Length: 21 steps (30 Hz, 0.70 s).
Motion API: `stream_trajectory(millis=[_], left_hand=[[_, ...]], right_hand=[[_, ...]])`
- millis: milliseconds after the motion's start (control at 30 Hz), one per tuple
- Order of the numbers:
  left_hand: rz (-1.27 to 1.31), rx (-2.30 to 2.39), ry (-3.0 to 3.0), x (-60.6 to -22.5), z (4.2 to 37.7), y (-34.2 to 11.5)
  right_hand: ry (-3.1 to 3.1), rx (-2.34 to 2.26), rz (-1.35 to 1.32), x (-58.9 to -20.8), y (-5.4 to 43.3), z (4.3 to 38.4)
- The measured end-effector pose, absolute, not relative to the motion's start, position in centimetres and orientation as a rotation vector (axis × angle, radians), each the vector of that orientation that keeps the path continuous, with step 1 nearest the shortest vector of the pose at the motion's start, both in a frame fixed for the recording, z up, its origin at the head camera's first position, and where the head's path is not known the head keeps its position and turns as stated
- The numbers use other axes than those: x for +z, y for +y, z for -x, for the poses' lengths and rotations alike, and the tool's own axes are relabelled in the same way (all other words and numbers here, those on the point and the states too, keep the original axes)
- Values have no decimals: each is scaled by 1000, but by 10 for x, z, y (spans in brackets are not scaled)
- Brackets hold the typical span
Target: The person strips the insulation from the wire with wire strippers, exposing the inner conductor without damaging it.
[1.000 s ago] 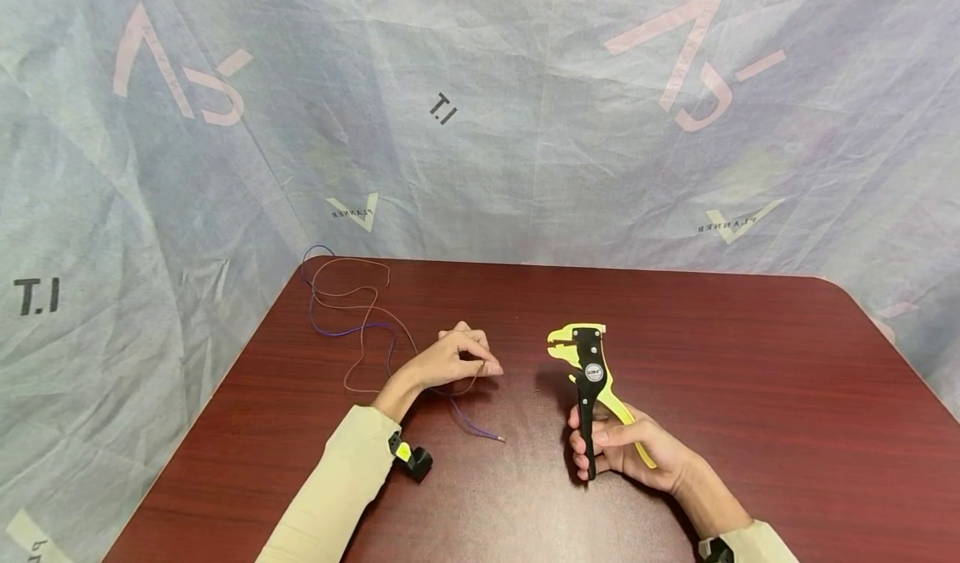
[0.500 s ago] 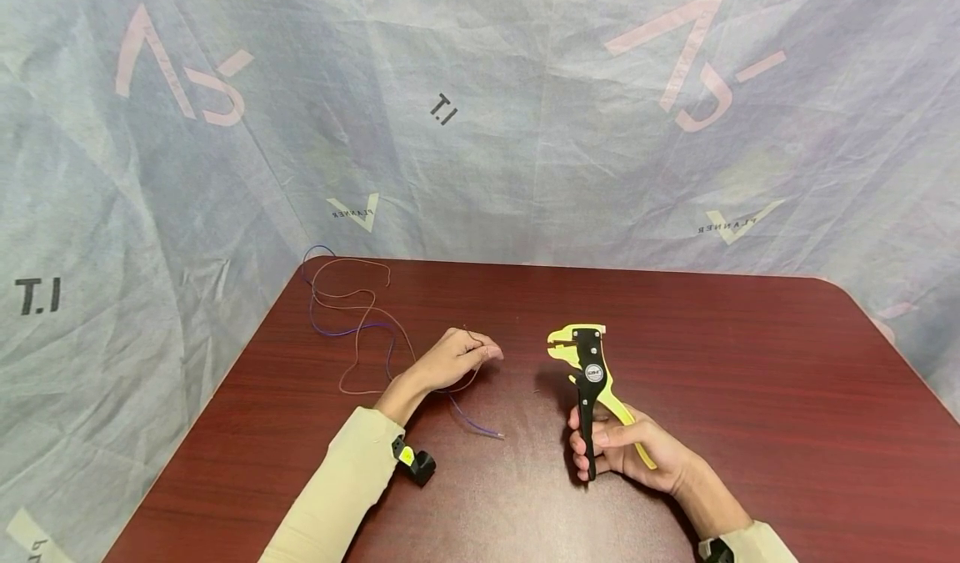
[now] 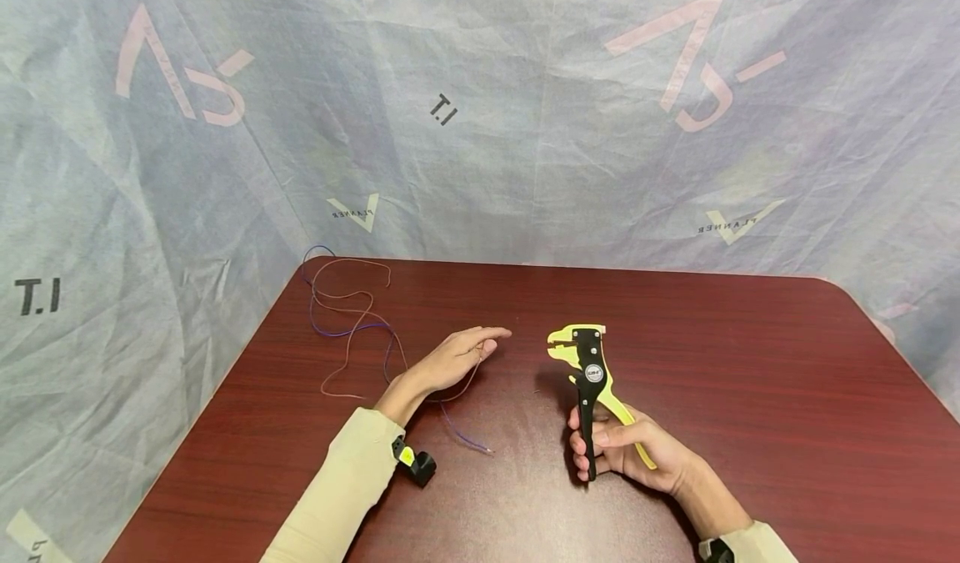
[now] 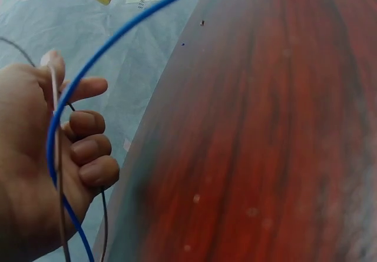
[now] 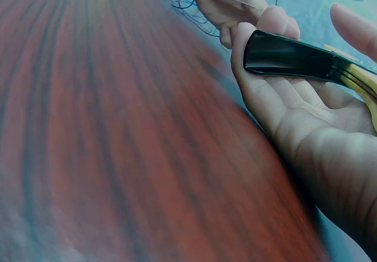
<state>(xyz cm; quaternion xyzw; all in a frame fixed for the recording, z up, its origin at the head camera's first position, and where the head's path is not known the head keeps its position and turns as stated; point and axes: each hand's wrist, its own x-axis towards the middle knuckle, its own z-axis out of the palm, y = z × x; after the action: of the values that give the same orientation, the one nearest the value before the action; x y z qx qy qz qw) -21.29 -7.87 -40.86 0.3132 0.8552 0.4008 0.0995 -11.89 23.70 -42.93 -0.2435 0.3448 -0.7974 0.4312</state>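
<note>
My left hand (image 3: 450,360) is above the left-middle of the table. In the left wrist view, its curled fingers hold a thin brown wire (image 4: 105,221), while the thumb and index finger are straighter. A blue wire (image 4: 112,41) crosses in front of the palm there; its bare-tipped end (image 3: 487,449) lies below the hand in the head view. Around the black and yellow handles of a wire stripper (image 3: 592,371), my right hand (image 3: 637,450) keeps a loose grip. The tool stands with its head up and away from me, handles apart. No wire is in its mouth.
The dark red table (image 3: 750,363) meets a grey printed cloth (image 3: 480,129) behind and at the left. Wire loops (image 3: 360,296) spread over the table's far left corner. Tiny scraps (image 4: 202,23) lie on the tabletop.
The left hand has turned and its index finger has straightened. The brown loops slid left, and the blue wire's end shifted slightly toward me. My right hand and the wire stripper stayed put.
</note>
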Motion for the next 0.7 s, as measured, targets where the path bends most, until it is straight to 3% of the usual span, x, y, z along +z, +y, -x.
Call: stream_trajectory(millis=[433,700], left_hand=[[-997,1353,2628,-409,214,-74],[-831,1599,2569,-407,210,-73]], right_hand=[[861,-1989,608,-429,237,119],[840,-1991,615,-429,237,119]])
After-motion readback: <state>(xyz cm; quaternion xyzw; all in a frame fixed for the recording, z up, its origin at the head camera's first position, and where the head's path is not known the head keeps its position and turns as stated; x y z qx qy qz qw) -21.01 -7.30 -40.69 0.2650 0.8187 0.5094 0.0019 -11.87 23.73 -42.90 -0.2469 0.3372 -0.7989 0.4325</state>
